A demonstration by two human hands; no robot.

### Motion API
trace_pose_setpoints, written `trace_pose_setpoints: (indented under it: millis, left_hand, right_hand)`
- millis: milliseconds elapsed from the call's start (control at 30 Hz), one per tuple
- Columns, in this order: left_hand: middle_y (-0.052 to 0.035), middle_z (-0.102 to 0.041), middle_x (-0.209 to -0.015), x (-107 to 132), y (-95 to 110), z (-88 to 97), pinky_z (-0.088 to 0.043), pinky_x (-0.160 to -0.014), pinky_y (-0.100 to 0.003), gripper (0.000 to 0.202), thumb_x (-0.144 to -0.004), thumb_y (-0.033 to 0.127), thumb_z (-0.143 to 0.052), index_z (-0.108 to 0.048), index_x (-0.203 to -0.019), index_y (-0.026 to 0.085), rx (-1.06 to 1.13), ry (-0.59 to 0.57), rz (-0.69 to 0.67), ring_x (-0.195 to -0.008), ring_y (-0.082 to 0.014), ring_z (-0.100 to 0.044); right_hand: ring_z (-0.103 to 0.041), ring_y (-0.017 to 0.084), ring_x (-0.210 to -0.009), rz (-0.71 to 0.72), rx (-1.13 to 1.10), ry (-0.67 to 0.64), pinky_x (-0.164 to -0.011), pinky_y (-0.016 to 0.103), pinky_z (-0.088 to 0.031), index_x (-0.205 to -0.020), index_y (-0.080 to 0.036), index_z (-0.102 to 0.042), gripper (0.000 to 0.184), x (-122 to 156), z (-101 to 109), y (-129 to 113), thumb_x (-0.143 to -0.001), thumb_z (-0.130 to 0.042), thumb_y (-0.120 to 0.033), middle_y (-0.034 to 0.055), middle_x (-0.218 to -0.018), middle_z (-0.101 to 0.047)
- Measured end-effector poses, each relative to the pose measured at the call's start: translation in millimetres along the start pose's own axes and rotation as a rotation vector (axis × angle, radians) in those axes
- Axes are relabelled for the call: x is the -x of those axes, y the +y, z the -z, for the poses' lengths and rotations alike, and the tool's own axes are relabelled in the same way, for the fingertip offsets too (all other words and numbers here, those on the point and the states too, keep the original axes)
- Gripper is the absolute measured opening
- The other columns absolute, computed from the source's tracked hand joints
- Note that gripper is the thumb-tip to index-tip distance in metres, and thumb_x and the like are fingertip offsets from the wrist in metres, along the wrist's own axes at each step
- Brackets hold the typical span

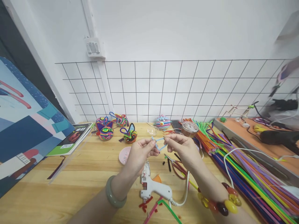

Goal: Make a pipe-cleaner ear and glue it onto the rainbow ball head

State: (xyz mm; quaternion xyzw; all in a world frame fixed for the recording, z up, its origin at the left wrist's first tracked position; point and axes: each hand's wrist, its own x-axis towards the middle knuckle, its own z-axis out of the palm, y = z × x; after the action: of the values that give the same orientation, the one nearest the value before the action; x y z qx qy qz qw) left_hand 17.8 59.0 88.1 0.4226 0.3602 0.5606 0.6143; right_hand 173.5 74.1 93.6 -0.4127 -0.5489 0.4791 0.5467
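A light blue pipe cleaner [160,139], bent into a small open triangle, is held up over the table between my two hands. My left hand [145,149] pinches one end between thumb and fingers. On the other side, my right hand [179,145] pinches the opposite corner. Just below lies a white hot glue gun [155,186], its nozzle pointing away from me. Scissors with reddish-brown handles [180,169] rest under my right hand, partly hidden by it. Beside my left hand is a pink dish [123,155] with small clear pieces.
Colourful yarn-wrapped ornaments [106,133] stand at the back left, near a magazine [72,140]. A striped ball [163,122] sits by the wall grid. Bundled pipe cleaners [247,177] cover the right side. Green and pink pipe cleaner pieces [169,211] lie in front.
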Motion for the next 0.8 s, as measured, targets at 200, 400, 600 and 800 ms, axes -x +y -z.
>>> trace_pose_setpoints:
  millis: [200,400,600,800]
  left_hand:
    - [-0.0015,-0.063,-0.056,0.4,0.2,-0.1,-0.045,-0.055,-0.021,0.015,-0.072,0.026,-0.067,-0.062,-0.070,0.011,-0.031,0.023,-0.029,-0.052,-0.0088,-0.056]
    - [-0.0015,-0.062,-0.054,0.0,-0.4,-0.2,-0.045,-0.053,-0.019,0.016,-0.071,0.026,-0.068,-0.062,-0.068,0.011,-0.050,0.033,-0.022,-0.049,-0.0080,-0.055]
    - [-0.0012,-0.062,-0.054,1.0,-1.0,-0.2,-0.045,-0.052,-0.019,0.015,-0.072,0.025,-0.066,-0.061,-0.070,0.011,-0.053,0.037,-0.020,-0.048,-0.0078,-0.055]
    - [-0.0008,-0.062,-0.052,0.3,-0.3,-2.5,-0.046,-0.051,-0.019,0.015,-0.070,0.024,-0.067,-0.061,-0.069,0.010,-0.041,0.069,-0.039,-0.047,-0.0079,-0.055]
  right_hand:
    - [-0.052,0.009,-0.046,-0.102,-0.158,-0.058,-0.049,0.021,-0.040,-0.070,-0.016,-0.068,0.022,-1.7,1.4,1.9,-0.070,-0.071,-0.038,-0.0007,-0.050,-0.060]
    - [-0.053,0.009,-0.047,-0.119,-0.216,-0.067,-0.048,0.020,-0.040,-0.064,-0.015,-0.062,0.031,-2.9,1.2,0.8,-0.074,-0.066,-0.043,0.0008,-0.052,-0.061]
    - [-0.054,0.010,-0.045,-0.011,-0.073,-0.007,-0.049,0.022,-0.042,-0.076,-0.015,-0.069,0.022,-1.4,0.2,3.1,-0.066,-0.075,-0.034,-0.0010,-0.050,-0.062]
    - [-0.056,0.009,-0.047,-0.014,-0.097,-0.002,-0.051,0.021,-0.045,-0.077,-0.016,-0.071,0.019,-0.7,0.7,0.1,-0.063,-0.076,-0.028,-0.0011,-0.051,-0.064]
